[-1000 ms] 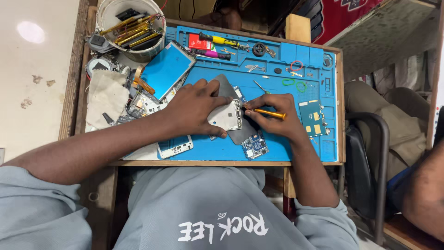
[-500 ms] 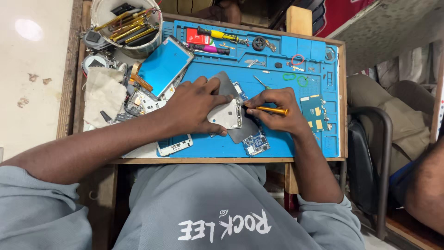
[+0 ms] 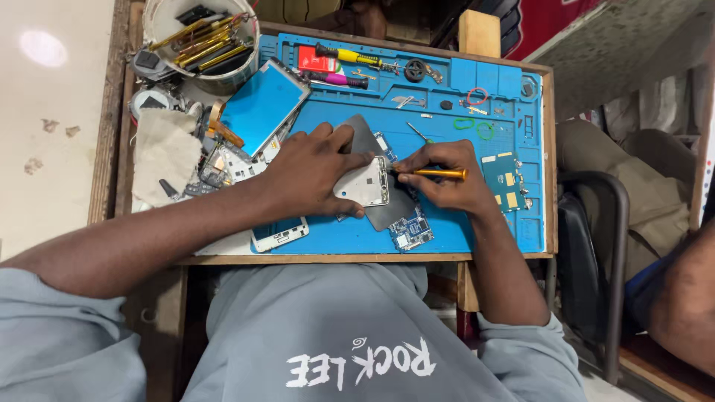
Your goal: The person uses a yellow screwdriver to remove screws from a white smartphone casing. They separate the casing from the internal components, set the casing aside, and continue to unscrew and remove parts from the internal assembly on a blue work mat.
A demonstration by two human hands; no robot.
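Starting at the far left of my view, a white tub stuffed with brass-coloured tools sits at the back corner of the worktop, with a folded grey cloth and a heap of loose phone parts just in front of it, and a blue-faced phone screen leaning over that heap. Moving in, my left hand lies flat with fingers spread, pressing on a white phone frame that rests on a dark grey plate in the middle of the blue repair mat. A second white phone lies near the front edge under my forearm, and a small blue circuit board pokes out below the plate. My right hand is closed around an orange-handled screwdriver, its tip at the right edge of the frame. As I judge it, the tip could skid off and scratch the frame if my left hand lets up. Further right lie another green board and small rubber rings; a careless wrist could sweep those off. Someone else's arm shows at the right edge.
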